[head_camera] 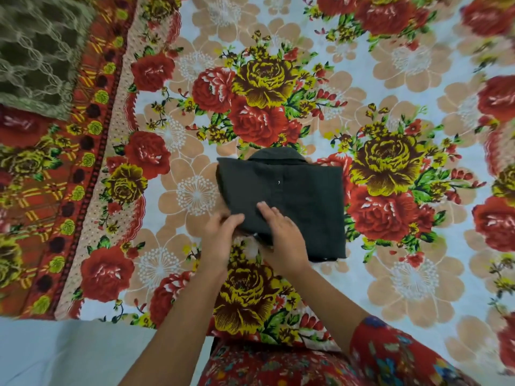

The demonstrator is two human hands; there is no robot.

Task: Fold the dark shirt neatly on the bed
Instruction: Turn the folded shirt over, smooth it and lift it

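On the floral bed (pixel 390 65), the dark shirt (pixel 292 196) lies folded at frame centre. The left hand (pixel 220 232) pinches its lower-left corner; the right hand (pixel 281 232) presses flat and open. Tuck evenly, then smooth outward.

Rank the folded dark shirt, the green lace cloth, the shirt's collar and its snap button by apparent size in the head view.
1. Green lace cloth, though cut off by the frame
2. Dark shirt
3. Collar
4. Snap button

The top two look close, so their order is uncertain.
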